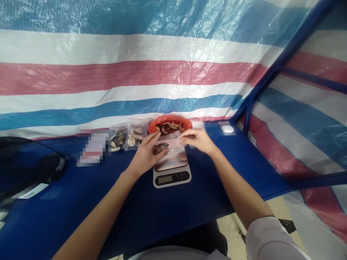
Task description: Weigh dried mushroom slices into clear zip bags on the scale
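A clear plastic bag [173, 140] with a few dark dried slices in its left end is held between my hands, above a digital scale [171, 177]. My left hand [146, 153] is closed on the bag's left side, fingers and thumb around the slices. At the bag's right end, my right hand [199, 140] pinches the plastic between thumb and fingers. Just behind the bag sits an open red plastic bag [159, 120] full of dried brown and pale slices. The scale's steel plate is partly covered by the bag and my left hand; its display shows no readable figure.
Two filled clear bags, one with dark pieces [118, 140] and one with paler slices [135, 139], lie left of the red bag. A small packet with a white round item [227, 129] lies right. Black equipment [51, 166] occupies the left; striped sheeting [130, 77] rises behind the blue table [211, 196].
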Available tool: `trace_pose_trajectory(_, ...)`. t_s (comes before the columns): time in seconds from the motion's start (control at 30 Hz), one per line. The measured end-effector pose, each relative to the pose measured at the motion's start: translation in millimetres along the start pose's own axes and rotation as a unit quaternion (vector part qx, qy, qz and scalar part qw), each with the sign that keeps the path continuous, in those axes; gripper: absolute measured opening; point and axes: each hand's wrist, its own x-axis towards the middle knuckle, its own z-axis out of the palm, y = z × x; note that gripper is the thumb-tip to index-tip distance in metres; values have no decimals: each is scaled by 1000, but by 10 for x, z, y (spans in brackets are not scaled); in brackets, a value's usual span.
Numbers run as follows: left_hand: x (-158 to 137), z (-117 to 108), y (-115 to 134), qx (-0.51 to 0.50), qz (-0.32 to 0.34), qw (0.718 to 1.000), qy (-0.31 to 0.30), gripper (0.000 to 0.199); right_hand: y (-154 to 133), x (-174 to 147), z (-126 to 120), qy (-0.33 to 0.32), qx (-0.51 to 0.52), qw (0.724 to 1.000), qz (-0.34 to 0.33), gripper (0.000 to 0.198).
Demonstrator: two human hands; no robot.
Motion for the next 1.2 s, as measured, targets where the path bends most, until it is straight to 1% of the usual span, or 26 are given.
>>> trace_pose_trajectory(0.1, -165, -17, -35, 25, 2, 999, 20, 56, 116, -168, -62, 47, 29, 998, 44, 28)
trace_pose_trajectory(0.23, -305, -27, -42, 34, -5, 999, 6, 50, 212, -316, -110, 96, 39, 992, 75, 33)
trace_pose_trajectory(0.33, -338, -22, -25, 33, -8, 999, -5, 48, 258, -364, -130, 117, 44, 988, 90, 37)
trace_pose_trajectory(0.43, -327, -9, -16, 30, -8, 999, -13, 46, 277, -378, -134, 110, 48, 987, 104, 39)
trace_pose_trajectory(0.53, -306, -11, -19, 29, -5, 1000, -11, 44, 255, -391, -142, 77, 43, 989, 120, 39)
trace_pose_trajectory(0.6, -306, -34, -24, 32, -1, 999, -2, 43, 225, -409, -170, 62, 35, 990, 120, 39)
trace_pose_trajectory(0.67, -325, -80, -34, 39, -1, 999, 15, 42, 205, -436, -223, 68, 23, 991, 109, 40)
trace_pose_trajectory(0.73, -366, -139, -53, 52, -6, 998, 33, 41, 212, -475, -293, 100, -6, 991, 89, 42)
trace_pose_trajectory(0.8, -426, -197, -87, 69, -10, 997, 40, 40, 248, -530, -355, 140, -72, 986, 60, 42)
trace_pose_trajectory(0.87, -495, -239, -132, 87, -9, 996, 30, 40, 298, -605, -385, 157, -175, 971, 28, 36)
trace_pose_trajectory(0.9, -528, -250, -156, 99, -11, 995, 21, 41, 324, -647, -383, 149, -231, 961, 13, 33)
trace_pose_trajectory(0.97, -584, -253, -199, 125, -15, 992, -3, 43, 371, -730, -349, 116, -343, 932, -10, 30)
trace_pose_trajectory(1.03, -624, -236, -229, 149, -20, 988, -27, 46, 416, -796, -290, 68, -436, 897, -28, 33)
trace_pose_trajectory(1.13, -660, -201, -246, 178, -26, 982, -55, 50, 496, -846, -206, 16, -523, 851, -41, 40)
trace_pose_trajectory(1.2, -677, -187, -248, 198, -40, 977, -72, 53, 551, -854, -171, 7, -547, 836, -39, 41)
